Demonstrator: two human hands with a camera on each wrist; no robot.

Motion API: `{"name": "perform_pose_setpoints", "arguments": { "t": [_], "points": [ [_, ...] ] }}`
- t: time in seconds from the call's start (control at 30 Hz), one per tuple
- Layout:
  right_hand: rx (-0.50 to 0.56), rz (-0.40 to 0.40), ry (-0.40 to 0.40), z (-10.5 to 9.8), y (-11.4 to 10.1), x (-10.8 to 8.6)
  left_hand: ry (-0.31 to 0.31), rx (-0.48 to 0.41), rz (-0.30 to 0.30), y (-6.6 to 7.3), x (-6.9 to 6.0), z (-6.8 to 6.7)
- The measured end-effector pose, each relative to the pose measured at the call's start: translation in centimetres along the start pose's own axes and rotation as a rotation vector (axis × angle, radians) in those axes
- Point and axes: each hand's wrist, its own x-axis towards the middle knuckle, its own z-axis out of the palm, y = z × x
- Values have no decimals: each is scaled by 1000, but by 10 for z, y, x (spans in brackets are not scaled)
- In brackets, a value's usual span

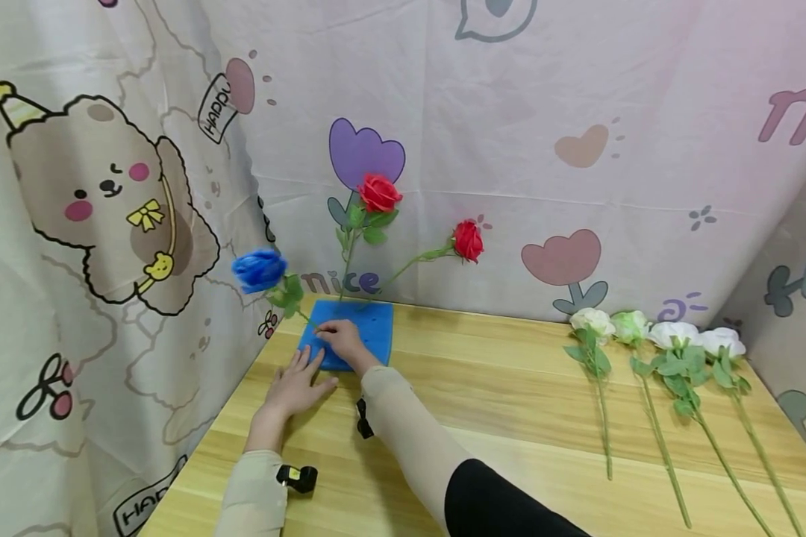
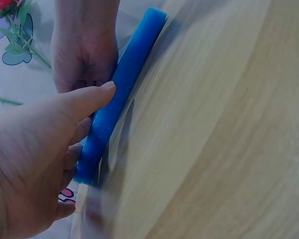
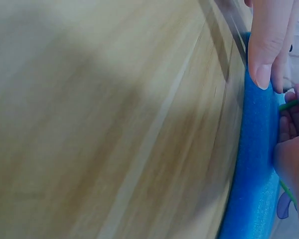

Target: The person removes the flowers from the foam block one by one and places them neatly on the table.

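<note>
A blue foam block (image 1: 376,328) lies flat at the back left of the table. My right hand (image 1: 342,339) pinches the green stem of a blue rose (image 1: 260,271) low down, at the block's top; the stem leans left, and its lower end is hidden by the fingers. My left hand (image 1: 298,385) rests with fingers spread at the block's front left corner; in the left wrist view its thumb touches the edge of the foam block (image 2: 122,94). Two red roses, one upright (image 1: 379,193) and one leaning right (image 1: 469,241), rise from the block's back part.
On the right of the wooden table (image 1: 483,388) several pale roses lie side by side, among them a white rose (image 1: 592,322) and a greenish one (image 1: 630,327), stems toward the front. A patterned curtain (image 1: 443,112) stands behind and at the sides.
</note>
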Motion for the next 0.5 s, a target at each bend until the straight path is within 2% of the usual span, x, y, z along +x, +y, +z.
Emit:
{"name": "perform_pose_setpoints", "arguments": {
  "t": [0.27,0.5],
  "points": [
    [-29,-24,53,-1,3,0,8,-2,2,0,1,0],
    [-2,-58,83,-1,9,-2,13,1,1,1,0,1]
  ]
}}
